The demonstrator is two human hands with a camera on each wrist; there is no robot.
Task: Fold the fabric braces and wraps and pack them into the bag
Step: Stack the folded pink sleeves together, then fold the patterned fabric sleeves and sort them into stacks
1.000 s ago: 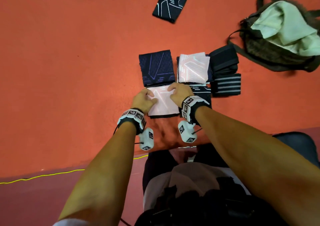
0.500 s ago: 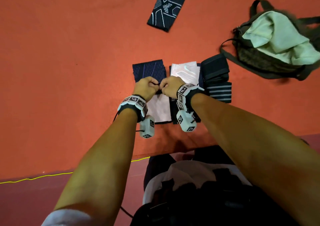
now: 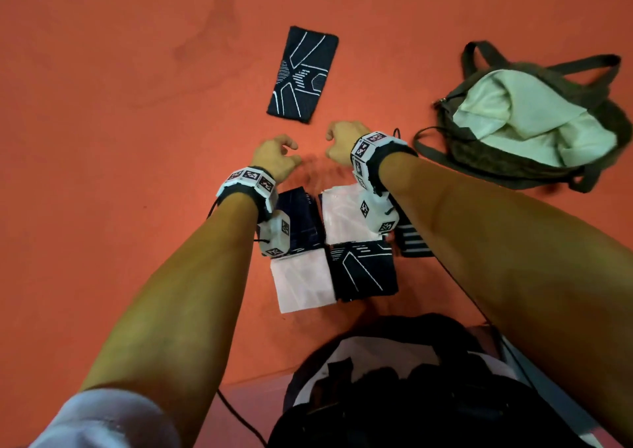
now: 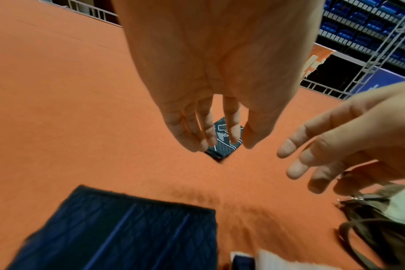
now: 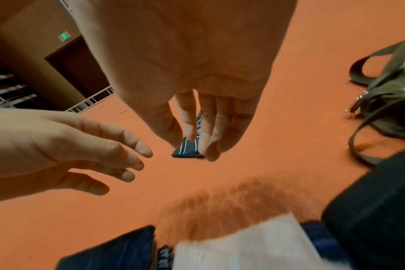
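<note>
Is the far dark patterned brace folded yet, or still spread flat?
Still spread flat: the dark patterned brace lies full length on the orange floor, ahead of both empty hands, apart from the folded pieces.

head: above, looks down at floor (image 3: 102, 139) | wrist views: close, low, face forward along each palm | all share unfolded dark brace (image 3: 302, 74) (image 4: 222, 144) (image 5: 188, 148)

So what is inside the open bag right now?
The bag shows only a pale crumpled cloth filling its opening. Anything underneath that cloth is covered, so packed braces cannot be confirmed.
</note>
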